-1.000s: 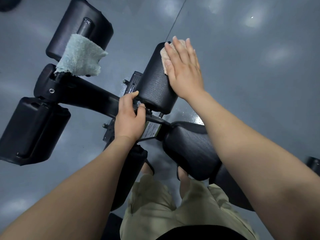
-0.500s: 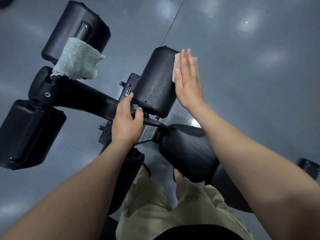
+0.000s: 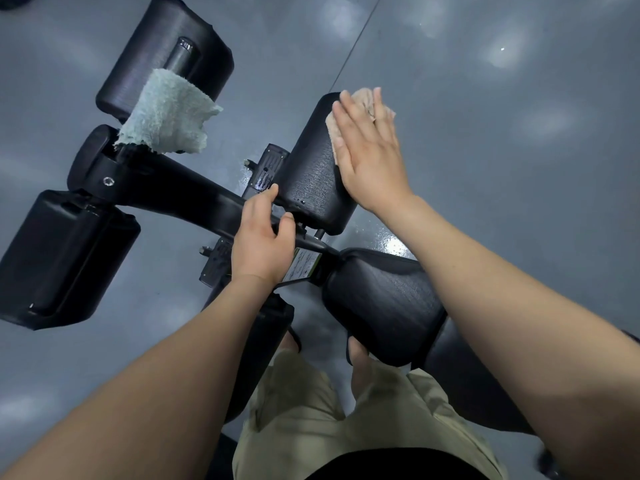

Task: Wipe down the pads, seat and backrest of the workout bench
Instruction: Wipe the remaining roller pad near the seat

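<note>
one cloth (image 3: 363, 97) under right hand (image 3: 370, 157), on pad (image 3: 311, 174)

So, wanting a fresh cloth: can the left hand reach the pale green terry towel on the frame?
Probably yes: the left hand grips the black frame bar, with nothing between it and the pale green towel.

Gym: padded bench (image 3: 311, 174), rubber floor (image 3: 502, 202)

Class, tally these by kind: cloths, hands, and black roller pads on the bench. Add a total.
Cloths: 2, the pale green cloth and the tan cloth.
Hands: 2, the left hand and the right hand.
Roller pads: 4, the top pad, the left pad, the middle pad and the half-hidden pad behind the left forearm.
Total: 8.
</note>
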The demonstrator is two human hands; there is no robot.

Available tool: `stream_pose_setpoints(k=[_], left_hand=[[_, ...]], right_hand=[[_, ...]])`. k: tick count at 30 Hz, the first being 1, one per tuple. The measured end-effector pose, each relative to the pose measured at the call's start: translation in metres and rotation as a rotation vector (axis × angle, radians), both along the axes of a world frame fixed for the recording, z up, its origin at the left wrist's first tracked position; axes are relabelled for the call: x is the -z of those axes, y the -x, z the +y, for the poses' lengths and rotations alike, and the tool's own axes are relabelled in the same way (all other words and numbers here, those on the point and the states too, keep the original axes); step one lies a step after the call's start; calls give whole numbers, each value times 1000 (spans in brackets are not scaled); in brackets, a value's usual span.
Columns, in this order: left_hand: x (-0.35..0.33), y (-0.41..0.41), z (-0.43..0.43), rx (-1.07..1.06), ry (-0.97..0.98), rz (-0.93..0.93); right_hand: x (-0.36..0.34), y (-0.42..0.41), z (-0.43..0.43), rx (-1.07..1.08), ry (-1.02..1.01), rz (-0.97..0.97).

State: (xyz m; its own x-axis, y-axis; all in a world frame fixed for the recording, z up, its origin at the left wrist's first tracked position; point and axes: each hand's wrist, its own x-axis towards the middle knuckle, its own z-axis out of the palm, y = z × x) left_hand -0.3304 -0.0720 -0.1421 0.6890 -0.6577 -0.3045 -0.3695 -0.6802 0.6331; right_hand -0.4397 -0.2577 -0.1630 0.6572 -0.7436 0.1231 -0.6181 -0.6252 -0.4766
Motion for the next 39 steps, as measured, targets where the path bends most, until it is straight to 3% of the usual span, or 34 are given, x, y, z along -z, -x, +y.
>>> stream_pose_setpoints(k=[10,20,39], left_hand=[[-2,0,2,48,53,-13],[-2,0,3,53,74,-24],[-1,-1,4,34,52,-9]], right_hand=[[0,25,34,-201,27,44],[-19,-27,-34,-103,-56,199],[2,-2,13,-16,-2,-3]])
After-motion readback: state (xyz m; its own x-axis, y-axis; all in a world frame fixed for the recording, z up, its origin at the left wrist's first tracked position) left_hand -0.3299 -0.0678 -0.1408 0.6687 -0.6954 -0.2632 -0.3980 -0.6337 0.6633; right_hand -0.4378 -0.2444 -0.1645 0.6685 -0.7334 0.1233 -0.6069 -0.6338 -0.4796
